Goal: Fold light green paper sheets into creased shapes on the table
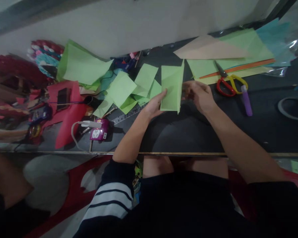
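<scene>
My left hand (155, 105) grips a light green sheet of paper (170, 87) by its left side, thumb on the front face. The paper is held up over the dark table, and a narrow strip along its right edge is folded up. At that folded edge is my right hand (198, 96), its fingers bent and pressed together against the paper; the fingertips are partly hidden. Several cut green paper pieces (121, 87) lie left of the held sheet. Red-and-yellow-handled scissors (225, 79) and a purple glue stick (247, 100) rest to the right of my right hand.
Large coloured sheets (213, 48) lie at the back right, a roll of tape (293, 107) at the far right. A purple plug adapter (99, 130) with a white cable sits near the front edge. Red paper (71, 122) lies left, near another person's arm (8, 175).
</scene>
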### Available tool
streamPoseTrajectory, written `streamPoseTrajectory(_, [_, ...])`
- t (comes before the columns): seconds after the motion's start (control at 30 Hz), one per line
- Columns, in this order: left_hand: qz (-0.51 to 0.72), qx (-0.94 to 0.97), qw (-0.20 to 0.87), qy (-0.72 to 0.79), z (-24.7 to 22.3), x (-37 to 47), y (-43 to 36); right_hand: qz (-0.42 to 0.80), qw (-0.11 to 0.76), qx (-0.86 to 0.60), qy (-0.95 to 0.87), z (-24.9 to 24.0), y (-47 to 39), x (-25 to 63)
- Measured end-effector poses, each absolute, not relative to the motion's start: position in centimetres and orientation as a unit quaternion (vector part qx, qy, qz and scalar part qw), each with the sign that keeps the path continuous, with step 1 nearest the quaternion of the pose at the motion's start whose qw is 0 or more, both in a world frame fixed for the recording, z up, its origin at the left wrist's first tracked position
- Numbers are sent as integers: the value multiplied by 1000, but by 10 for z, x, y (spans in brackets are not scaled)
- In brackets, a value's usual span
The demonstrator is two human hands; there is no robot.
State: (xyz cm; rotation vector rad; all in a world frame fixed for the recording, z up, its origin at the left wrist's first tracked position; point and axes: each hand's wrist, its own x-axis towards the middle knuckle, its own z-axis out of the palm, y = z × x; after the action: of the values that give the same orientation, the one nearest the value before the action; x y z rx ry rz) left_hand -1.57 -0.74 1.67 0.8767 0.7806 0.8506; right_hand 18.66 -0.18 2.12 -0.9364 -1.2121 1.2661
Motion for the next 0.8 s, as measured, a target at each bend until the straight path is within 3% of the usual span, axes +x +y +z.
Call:
streamPoseTrajectory(0.17, [346, 431, 740, 383, 9, -3, -12, 492, 578, -425, -493, 1, 5, 183])
streamPoseTrajectory(0.5, [434, 515, 605, 425, 6, -6, -4, 422, 594, -457, -510, 15, 1, 190])
streamPoseTrajectory(0.7, [552, 487, 504, 452, 7, -1, -2, 554, 442, -518, -479, 32, -11, 177])
streamPoseTrajectory(0.8, [574, 471, 496, 450, 3, -3, 2, 569, 435, -524, -460, 38, -15, 174])
